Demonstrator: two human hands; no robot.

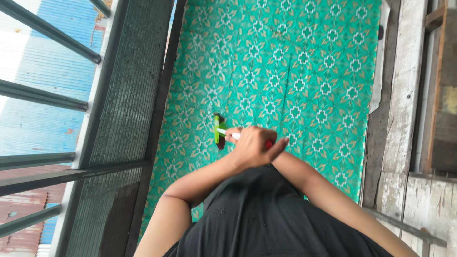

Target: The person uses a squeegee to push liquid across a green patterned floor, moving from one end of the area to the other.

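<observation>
My left hand (251,147) lies crossed over the right, its grip wrapped narrow around a thin white handle (227,133) whose long axis points away from me toward the green brush head (217,129) — that head sits just past my fingertips on the green patterned floor covering (304,71). My right hand (278,144) is mostly hidden beneath the left — only a thumb and a bit of red show, so I cannot tell its grip.
</observation>
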